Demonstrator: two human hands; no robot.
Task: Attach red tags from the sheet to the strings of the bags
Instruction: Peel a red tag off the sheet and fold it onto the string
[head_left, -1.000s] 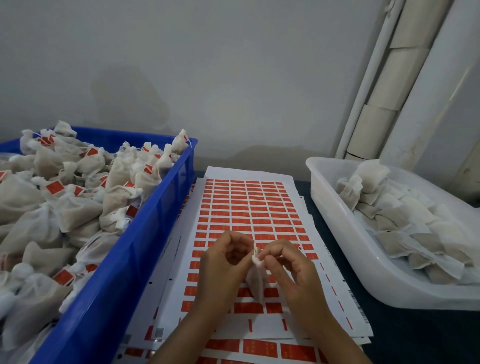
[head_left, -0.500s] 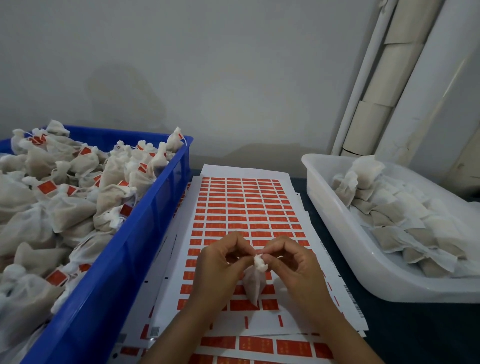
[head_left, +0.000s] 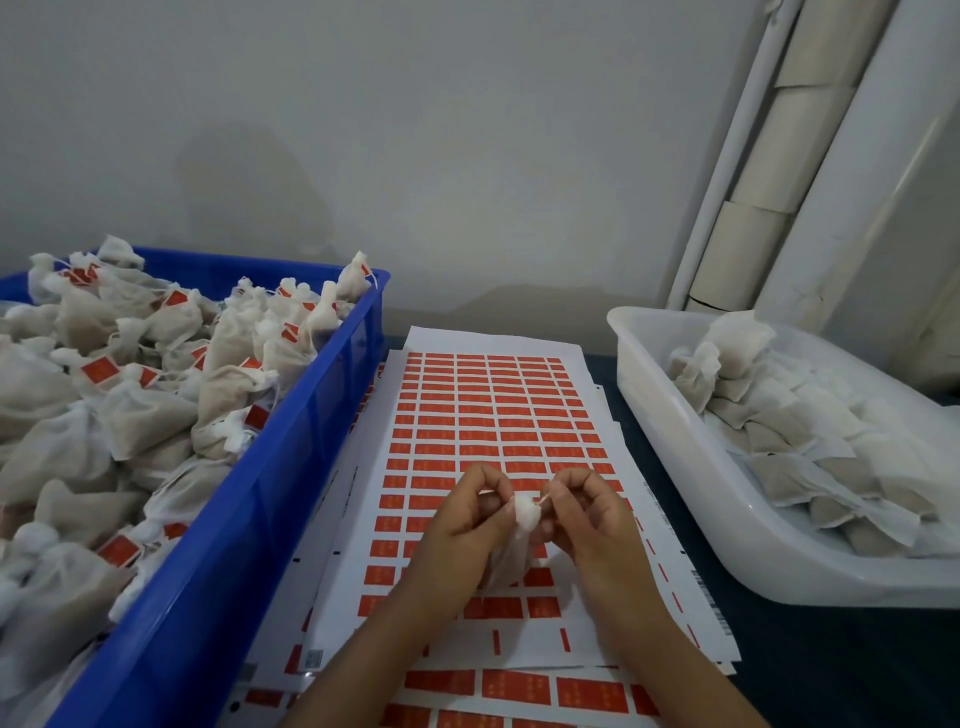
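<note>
A small white mesh bag (head_left: 515, 540) hangs between my two hands above the sheet of red tags (head_left: 493, 415). My left hand (head_left: 462, 530) grips the bag at its gathered neck. My right hand (head_left: 592, 519) pinches the bag's string with a red tag (head_left: 544, 500) at the fingertips, right beside the neck. The sheet lies flat on a stack of similar sheets in the middle of the table, with several tags gone from its near rows.
A blue crate (head_left: 291, 467) on the left is heaped with tagged bags. A white plastic tub (head_left: 670, 431) on the right holds untagged bags. Pale pipes (head_left: 769, 156) run up the wall at the back right. Dark table surface (head_left: 831, 665) shows at the front right.
Both hands stayed over the sheet, working at the bag's neck. The right hand's fingers shifted slightly and a red tag now shows at its fingertips.
</note>
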